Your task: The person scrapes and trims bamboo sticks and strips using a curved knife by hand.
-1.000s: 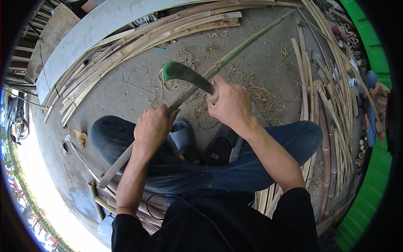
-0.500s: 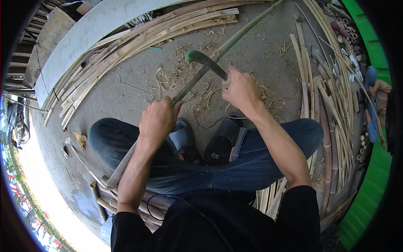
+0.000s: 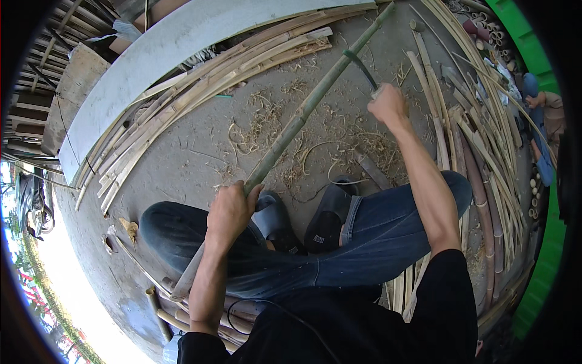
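Left hand: my left hand [image 3: 229, 212] is wrapped tight round the long green bamboo pole [image 3: 303, 115], down near my knees.
Right hand: my right hand [image 3: 388, 104] is closed on the handle of a dark curved-blade knife [image 3: 359, 64], blade touching the pole further up.
Pole: it runs slantwise from beside my left leg up toward the far top edge, resting over the grey concrete floor [image 3: 200, 151].
Feet: dark slip-on shoes [image 3: 303, 221] sit just under the pole.
Around: pale split bamboo strips [image 3: 206, 97] lie piled on the left, more slats [image 3: 479, 151] on the right, curly shavings [image 3: 267, 121] scattered between.
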The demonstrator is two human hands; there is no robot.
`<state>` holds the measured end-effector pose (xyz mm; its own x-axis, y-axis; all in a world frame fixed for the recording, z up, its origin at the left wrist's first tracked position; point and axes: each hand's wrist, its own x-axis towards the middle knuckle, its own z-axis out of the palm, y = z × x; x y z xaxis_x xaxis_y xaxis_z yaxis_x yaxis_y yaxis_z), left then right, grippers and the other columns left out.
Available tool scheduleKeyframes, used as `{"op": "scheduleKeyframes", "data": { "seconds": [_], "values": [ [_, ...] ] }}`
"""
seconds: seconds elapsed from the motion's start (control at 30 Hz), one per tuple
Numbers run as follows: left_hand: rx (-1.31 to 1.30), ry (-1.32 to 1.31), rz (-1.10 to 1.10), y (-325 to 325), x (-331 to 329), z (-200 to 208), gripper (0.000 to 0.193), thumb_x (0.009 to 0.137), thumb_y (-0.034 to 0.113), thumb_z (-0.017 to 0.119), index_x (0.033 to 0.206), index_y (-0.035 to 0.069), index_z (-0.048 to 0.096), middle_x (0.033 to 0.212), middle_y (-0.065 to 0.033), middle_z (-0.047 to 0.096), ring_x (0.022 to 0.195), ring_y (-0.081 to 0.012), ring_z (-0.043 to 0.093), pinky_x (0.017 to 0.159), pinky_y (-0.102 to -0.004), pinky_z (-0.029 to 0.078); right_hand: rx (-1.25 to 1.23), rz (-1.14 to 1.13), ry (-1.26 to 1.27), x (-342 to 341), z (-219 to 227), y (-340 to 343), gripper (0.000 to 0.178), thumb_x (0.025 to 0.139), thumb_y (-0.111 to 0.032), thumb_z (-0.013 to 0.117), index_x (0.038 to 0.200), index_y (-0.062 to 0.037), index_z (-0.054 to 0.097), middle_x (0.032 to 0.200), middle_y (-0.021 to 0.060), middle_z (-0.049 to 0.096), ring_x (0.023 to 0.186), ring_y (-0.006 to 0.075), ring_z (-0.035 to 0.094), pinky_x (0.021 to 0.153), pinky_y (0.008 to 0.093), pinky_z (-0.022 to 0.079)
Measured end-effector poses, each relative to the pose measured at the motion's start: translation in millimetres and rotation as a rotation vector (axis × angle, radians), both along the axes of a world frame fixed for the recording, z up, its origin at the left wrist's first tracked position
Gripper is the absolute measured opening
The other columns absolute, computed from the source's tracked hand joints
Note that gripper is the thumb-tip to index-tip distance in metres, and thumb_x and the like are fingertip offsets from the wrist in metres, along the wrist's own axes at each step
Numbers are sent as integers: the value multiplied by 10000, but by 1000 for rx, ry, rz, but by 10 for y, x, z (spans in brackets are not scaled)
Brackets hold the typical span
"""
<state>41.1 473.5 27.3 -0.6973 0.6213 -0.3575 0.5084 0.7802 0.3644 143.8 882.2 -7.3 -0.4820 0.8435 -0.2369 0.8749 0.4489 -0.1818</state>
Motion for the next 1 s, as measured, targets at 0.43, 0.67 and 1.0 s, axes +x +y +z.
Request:
{"op": "scheduleKeyframes", "data": {
  "seconds": [0.43, 0.67, 1.0],
  "values": [
    [1, -8, 23, -46, -22, 14, 512, 1006, 443, 673, 932, -63, 699, 761, -333, 671, 801, -534, 690, 706, -577, 572, -47, 341, 231, -61, 163, -488, 320, 821, -143, 780, 1105, -14, 711, 940, 179, 780, 917, 357, 774, 807, 467, 613],
    [27, -27, 2, 13, -15, -7, 495, 1005, 426, 681, 909, -60, 689, 753, -333, 668, 775, -525, 691, 687, -568, 572, -124, 215, 89, -304, -75, -380, 350, 806, -131, 761, 1121, 11, 705, 960, 236, 762, 966, 375, 764, 832, 485, 614],
    [-9, -11, 44, 29, 74, 87, 473, 1000, 419, 690, 931, -49, 701, 768, -334, 676, 787, -517, 698, 688, -565, 575, -182, 430, 481, 32, 387, -800, 370, 834, -261, 818, 1039, 13, 679, 920, 217, 736, 923, 388, 737, 844, 454, 565]
  ]
}}
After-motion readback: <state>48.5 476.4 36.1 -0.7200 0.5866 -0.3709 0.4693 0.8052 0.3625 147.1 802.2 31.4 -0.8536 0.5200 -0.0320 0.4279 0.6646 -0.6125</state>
